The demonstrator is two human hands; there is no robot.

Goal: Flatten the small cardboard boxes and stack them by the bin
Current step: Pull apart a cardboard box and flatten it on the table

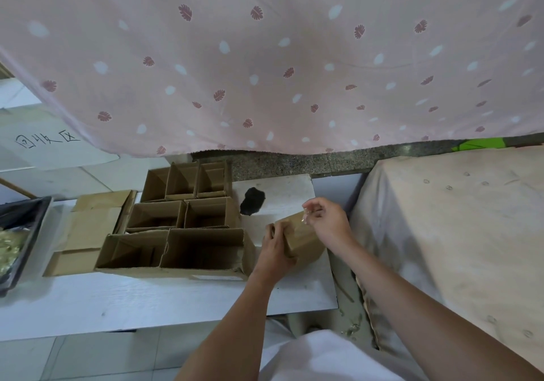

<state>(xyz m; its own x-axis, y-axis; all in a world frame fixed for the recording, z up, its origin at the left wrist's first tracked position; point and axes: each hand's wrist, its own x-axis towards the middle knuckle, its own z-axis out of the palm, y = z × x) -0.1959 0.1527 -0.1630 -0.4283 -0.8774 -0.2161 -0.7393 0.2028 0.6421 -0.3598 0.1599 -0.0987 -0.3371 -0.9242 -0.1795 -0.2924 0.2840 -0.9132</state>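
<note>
The left hand [275,248] has a closed grip on a small box [297,237] at the surface's [147,301] right end while the right hand [325,218] pinches what seems tape, likely stripping it before flattening.

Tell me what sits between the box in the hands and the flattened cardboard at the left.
In the head view, a cluster of open boxes stands between the held box and the flattened cardboard, all on the white table.
</note>
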